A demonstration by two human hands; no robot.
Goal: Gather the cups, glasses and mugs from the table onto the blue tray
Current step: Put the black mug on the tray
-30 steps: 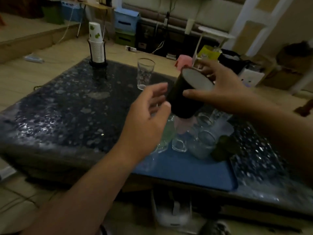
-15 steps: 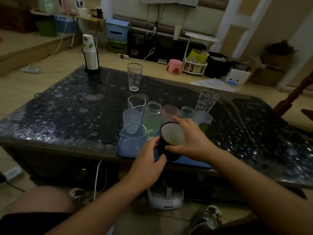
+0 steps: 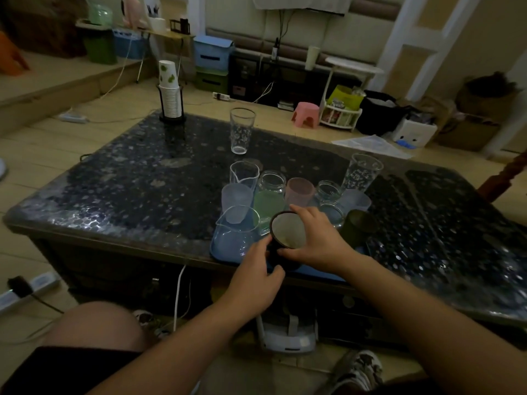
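Right hand (image 3: 315, 240) curled over the rim and far side of the black mug (image 3: 286, 238), gripping it. Left hand (image 3: 256, 276) wrapped round the mug's near side, thumb against its base. Mug upright on the near edge of the blue tray (image 3: 219, 253). Behind the mug, on the tray: clear pitcher (image 3: 235, 235), green jar (image 3: 269, 196), pink cup (image 3: 299, 191). Beyond the tray, 1 tall glass (image 3: 241, 131) alone on the dark table (image 3: 128, 189). Off the tray's far right corner, another patterned glass (image 3: 363, 172).

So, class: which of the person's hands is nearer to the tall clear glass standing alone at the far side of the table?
Right. The right hand grips the black cup's far rim, closer to the tall clear glass; the left hand holds its near side.
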